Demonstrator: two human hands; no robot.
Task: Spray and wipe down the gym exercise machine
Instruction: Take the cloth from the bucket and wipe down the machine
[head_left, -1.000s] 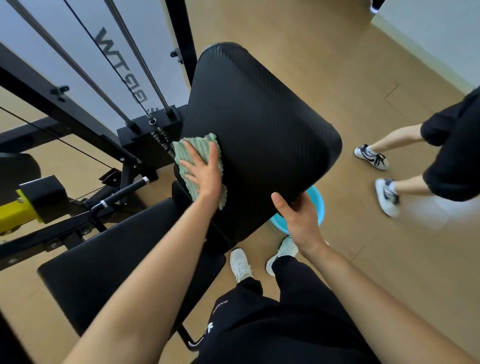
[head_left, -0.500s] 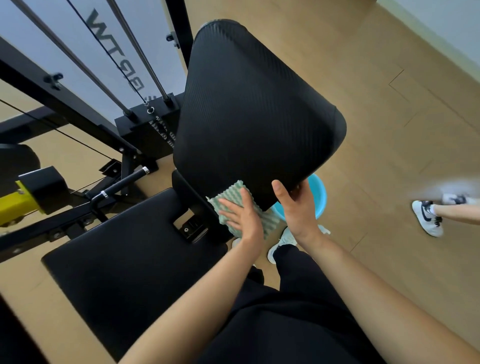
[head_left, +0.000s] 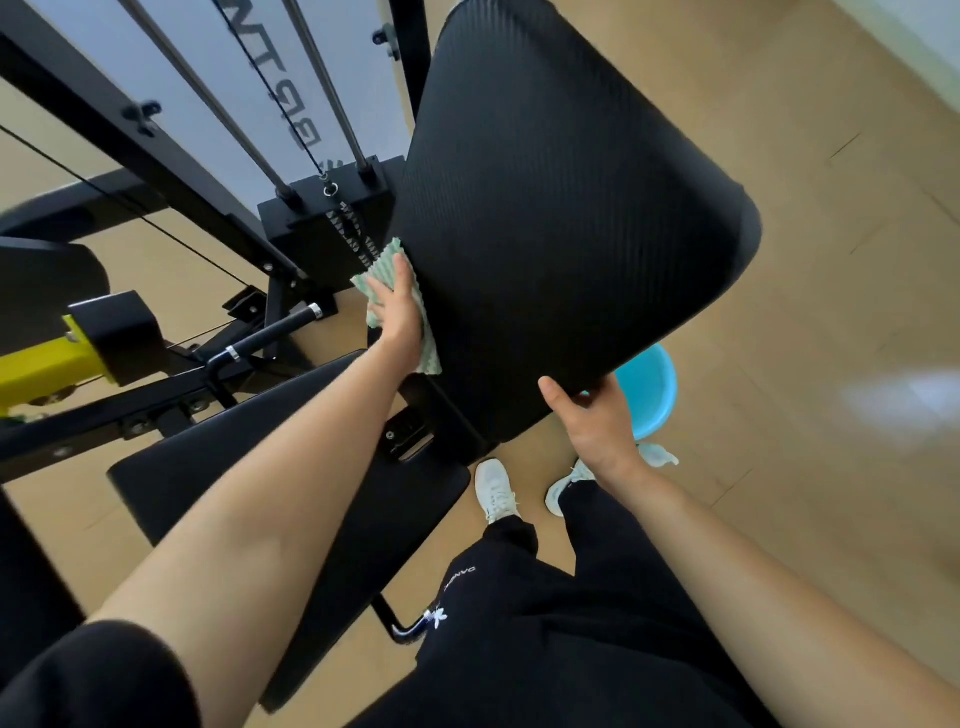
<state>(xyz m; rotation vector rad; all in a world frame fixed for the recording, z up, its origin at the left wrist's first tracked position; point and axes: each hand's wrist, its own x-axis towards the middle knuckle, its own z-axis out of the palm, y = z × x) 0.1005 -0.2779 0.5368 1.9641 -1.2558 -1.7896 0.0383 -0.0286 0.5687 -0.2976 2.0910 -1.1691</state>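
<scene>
Pressing flat against the left edge of the back pad (head_left: 561, 208), the left hand (head_left: 397, 312) holds a green-and-white striped cloth (head_left: 423, 338) under an open palm, fingers extended and together; the grip is a flat press, not a closed clasp. Cloth corners show above the fingertips and below the wrist. The right hand (head_left: 597, 421) grips the lower right corner of the same pad, thumb lying on the front face and fingers curled behind the edge, out of sight.

The pad is black, ribbed in texture, and tilted. Below it sits the black seat pad (head_left: 291, 499), joined by a black bracket with a visible bolt. Behind the left hand stands the weight stack (head_left: 332, 218) with two guide rods (head_left: 322, 88) and a cable rising from it. A black handle bar (head_left: 270, 335) with chrome rings and a yellow frame part (head_left: 41, 364) lie to the left.

A light blue bucket (head_left: 649, 389) stands on the wood floor (head_left: 831, 467) behind the right hand, partly hidden by the pad. A pale rag (head_left: 657, 454) lies on the floor just beside it. The person wears black trousers and white shoes (head_left: 496, 491).
</scene>
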